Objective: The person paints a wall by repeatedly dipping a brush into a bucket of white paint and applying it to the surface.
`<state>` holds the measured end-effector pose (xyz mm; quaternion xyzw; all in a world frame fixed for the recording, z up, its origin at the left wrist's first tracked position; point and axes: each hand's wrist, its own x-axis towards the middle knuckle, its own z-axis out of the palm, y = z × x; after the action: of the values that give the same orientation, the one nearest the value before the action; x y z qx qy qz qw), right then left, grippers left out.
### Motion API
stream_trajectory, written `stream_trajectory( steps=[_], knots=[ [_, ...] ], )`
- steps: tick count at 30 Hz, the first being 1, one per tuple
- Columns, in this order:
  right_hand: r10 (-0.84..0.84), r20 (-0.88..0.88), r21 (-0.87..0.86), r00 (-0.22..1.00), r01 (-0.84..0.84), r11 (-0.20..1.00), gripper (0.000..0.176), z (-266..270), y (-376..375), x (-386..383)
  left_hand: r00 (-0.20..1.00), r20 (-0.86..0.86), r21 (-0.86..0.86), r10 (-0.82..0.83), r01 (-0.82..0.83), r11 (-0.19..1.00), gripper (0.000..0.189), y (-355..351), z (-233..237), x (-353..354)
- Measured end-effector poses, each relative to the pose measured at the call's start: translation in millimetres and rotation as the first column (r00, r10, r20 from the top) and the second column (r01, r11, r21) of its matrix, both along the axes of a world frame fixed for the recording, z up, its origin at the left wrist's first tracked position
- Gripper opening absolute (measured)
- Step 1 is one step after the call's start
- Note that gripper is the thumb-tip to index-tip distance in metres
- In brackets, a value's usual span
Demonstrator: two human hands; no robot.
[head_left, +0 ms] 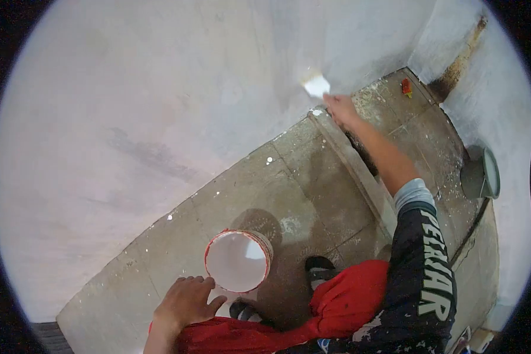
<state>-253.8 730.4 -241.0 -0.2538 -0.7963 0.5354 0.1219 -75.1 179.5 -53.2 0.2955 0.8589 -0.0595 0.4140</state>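
My right hand [342, 110] is closed around the handle of a paintbrush [317, 86], whose white head lies against the pale wall [218, 71] low down near the floor line. Below and to the left, my left hand [190, 300] hangs over my red-clothed leg, fingers apart and holding nothing. Close beside its fingertips stands a paint bucket [233, 259] with a red rim and white paint inside. The wall shows dull grey smudges and patchy white.
A low raised ledge [360, 171] crosses the tiled floor [177, 248], which has white paint drips. Beyond it lie a small red and yellow object [406, 88] and a grey bucket [481, 174]. A brown-stained strip [457, 62] marks the far corner wall.
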Motion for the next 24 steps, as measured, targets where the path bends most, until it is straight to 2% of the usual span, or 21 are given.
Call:
stream_trajectory(
  steps=[2, 3, 5, 7, 9, 13, 14, 16, 17, 19, 21, 22, 23, 24],
  knots=[
    [0.013, 0.131, -0.030, 0.991, -0.009, 1.000, 0.037, -21, 4, 9, 1.000, -0.013, -0.015, 0.005, -0.005, 1.000, 0.047, -1, 6, 2],
    [0.015, 0.118, -0.021, 0.993, -0.012, 1.000, 0.037, -8, -2, 11, 1.000, -0.008, -0.024, 0.016, -0.016, 1.000, 0.048, -1, 9, 3],
    [-0.016, 0.184, -0.232, 0.983, 0.059, 0.971, 0.038, 39, -13, 18, 0.999, -0.014, -0.020, 0.029, -0.029, 0.999, 0.049, -3, 9, 3],
    [-0.034, 0.055, -0.017, 0.998, 0.035, 0.999, 0.038, 89, -5, 7, 0.999, -0.049, 0.084, 0.016, -0.012, 0.996, 0.046, -10, 5, 5],
    [-0.072, -0.063, -0.042, 0.995, 0.070, 0.997, 0.037, 168, -7, 6, 0.998, -0.069, 0.113, 0.008, -0.001, 0.994, 0.046, -11, 1, 5],
    [-0.065, -0.452, -0.128, 0.890, 0.008, 0.992, 0.034, 263, -12, 16, 0.998, -0.056, 0.142, -0.002, 0.010, 0.990, 0.045, -10, -1, 2],
    [-0.064, -0.450, -0.127, 0.890, 0.008, 0.992, 0.034, 279, -10, 17, 0.999, -0.054, 0.143, -0.002, 0.010, 0.990, 0.045, -9, 0, 2],
    [0.068, -0.520, -0.135, 0.851, -0.161, 0.978, 0.034, 298, 2, 13, 0.997, -0.075, 0.166, 0.007, 0.005, 0.986, 0.045, -7, 2, 2],
    [0.068, -0.519, -0.136, 0.852, -0.162, 0.977, 0.034, 289, -2, 11, 0.997, -0.073, 0.166, 0.008, 0.004, 0.986, 0.045, -8, 3, 2],
    [-0.003, -0.410, -0.106, 0.912, -0.044, 0.993, 0.036, 247, -11, -5, 0.996, -0.089, 0.133, 0.001, 0.011, 0.991, 0.046, -10, 3, 4],
    [-0.115, -0.312, -0.058, 0.943, 0.102, 0.993, 0.035, 182, -31, -8, 0.998, -0.069, 0.102, 0.004, 0.003, 0.995, 0.047, -10, 11, 3],
    [-0.126, -0.274, -0.075, 0.953, 0.110, 0.991, 0.035, 149, -39, -3, 0.999, -0.051, 0.070, -0.001, 0.005, 0.998, 0.050, -9, 13, 5],
    [-0.076, -0.232, 0.038, 0.970, 0.087, 0.995, 0.042, 106, -29, -4, 0.999, -0.044, 0.077, 0.003, 0.001, 0.997, 0.050, -9, 12, 6],
    [-0.053, -0.119, 0.067, 0.991, 0.061, 0.996, 0.043, 75, -24, 0, 0.999, -0.050, 0.082, 0.003, 0.001, 0.997, 0.050, -11, 11, 7]
  ],
)
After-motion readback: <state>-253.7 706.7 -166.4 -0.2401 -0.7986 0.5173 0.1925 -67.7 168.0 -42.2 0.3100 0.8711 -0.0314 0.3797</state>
